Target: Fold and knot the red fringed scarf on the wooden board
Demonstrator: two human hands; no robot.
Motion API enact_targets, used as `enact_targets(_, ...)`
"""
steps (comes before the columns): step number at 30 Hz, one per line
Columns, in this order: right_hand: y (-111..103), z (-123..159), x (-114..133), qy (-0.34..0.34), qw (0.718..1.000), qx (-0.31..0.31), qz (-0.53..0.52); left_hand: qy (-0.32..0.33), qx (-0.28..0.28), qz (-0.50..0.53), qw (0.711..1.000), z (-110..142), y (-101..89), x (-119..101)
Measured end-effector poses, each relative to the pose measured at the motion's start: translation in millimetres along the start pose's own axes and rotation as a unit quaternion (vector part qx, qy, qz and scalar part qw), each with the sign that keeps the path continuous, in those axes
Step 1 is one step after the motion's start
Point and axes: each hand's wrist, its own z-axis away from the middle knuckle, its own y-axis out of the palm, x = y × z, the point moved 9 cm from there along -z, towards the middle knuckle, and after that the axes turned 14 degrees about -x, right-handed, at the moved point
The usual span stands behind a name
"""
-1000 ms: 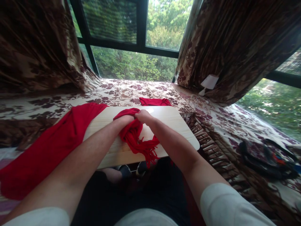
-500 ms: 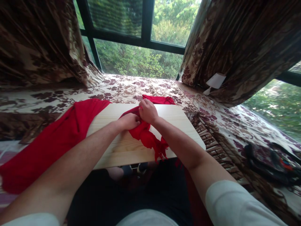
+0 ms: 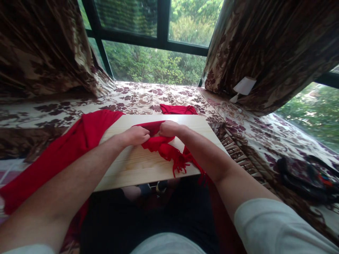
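Note:
A red scarf with a fringed end [image 3: 166, 150] lies bunched on the pale wooden tabletop [image 3: 127, 169]. My left hand [image 3: 137, 135] is closed on its left side. Closed on the same scarf, my right hand [image 3: 168, 128] sits just to the right, with a band of cloth running between and behind both hands. The fringe hangs toward the near table edge, partly behind my right forearm. More red cloth [image 3: 71, 148] drapes over the table's left side, and a folded red piece [image 3: 178, 109] shows past the far edge. Whether these pieces join is hidden.
Flower-patterned cloth [image 3: 137, 95] covers the ledge behind the table, below a window [image 3: 148, 63]. Patterned curtains [image 3: 254, 42] hang on both sides. A small white lamp [image 3: 245, 85] stands back right. A dark bag [image 3: 299, 180] lies at the right.
My hands have moved slightly apart, the left one leftward and the right one lower. The scarf between them is stretched into a wider band, showing its folds.

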Motion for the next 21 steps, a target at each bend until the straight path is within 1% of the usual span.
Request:
enact_targets(2, -3.1, 0.5, -1.6, 0.003, 1.0, 0.006, -0.018, -0.017, 0.018, -0.016, 1.0, -2.5, -1.3, 4.6)
enact_targets(4, -6.1, 1.3, 5.3, -0.021, 0.999, 0.0, -0.039, -0.049, 0.02, -0.018, 0.998, -6.8, -3.9, 7.7)
enact_targets(6, -8.5, 2.1, 12.7, -0.038, 0.998, -0.02, -0.047, -0.073, -0.005, 0.001, 0.997, -12.7, -8.2, 6.7)
enact_targets(9, -13.6, 0.8, 16.2, -0.034, 0.994, -0.092, -0.042, -0.074, -0.062, 0.03, 0.995, -22.0, -12.2, 0.9)
enact_targets(11, -13.6, -1.4, 16.1, -0.035, 0.991, -0.123, -0.049, -0.08, -0.068, 0.027, 0.994, -25.6, -7.7, 0.8)
enact_targets(13, -8.1, -5.0, 13.5, -0.024, 0.991, -0.105, -0.078, -0.092, -0.051, 0.028, 0.994, -26.1, -1.4, 1.6)
enact_targets(14, -5.6, -6.7, 11.3, -0.01, 0.991, -0.088, -0.096, -0.1, -0.054, 0.033, 0.993, -25.6, -2.1, 1.4)
enact_targets(15, -5.9, -8.1, 8.8, 0.008, 0.99, -0.082, -0.112, -0.109, -0.076, 0.039, 0.99, -24.5, -7.0, 1.2)
enact_targets(16, -10.5, -8.8, 6.1, 0.028, 0.987, -0.098, -0.123, -0.121, -0.114, 0.041, 0.985, -22.6, -15.9, 1.0)
enact_targets(17, -19.3, -8.5, 3.1, 0.048, 0.981, -0.137, -0.126, -0.132, -0.16, 0.04, 0.977, -19.7, -26.5, 0.4)
enact_targets(18, -30.0, -6.4, 0.8, 0.063, 0.973, -0.19, -0.118, -0.138, -0.204, 0.036, 0.968, -16.2, -36.6, -0.9)
enact_targets(19, -39.9, -2.7, -0.4, 0.071, 0.962, -0.243, -0.101, -0.138, -0.237, 0.032, 0.961, -13.0, -43.6, -3.1)
enact_targets(20, -45.9, 1.5, -0.4, 0.072, 0.953, -0.283, -0.079, -0.129, -0.251, 0.032, 0.959, -11.3, -45.6, -5.7)
enact_targets(21, -45.8, 4.3, 0.0, 0.069, 0.95, -0.298, -0.056, -0.117, -0.243, 0.034, 0.963, -11.4, -41.7, -7.6)
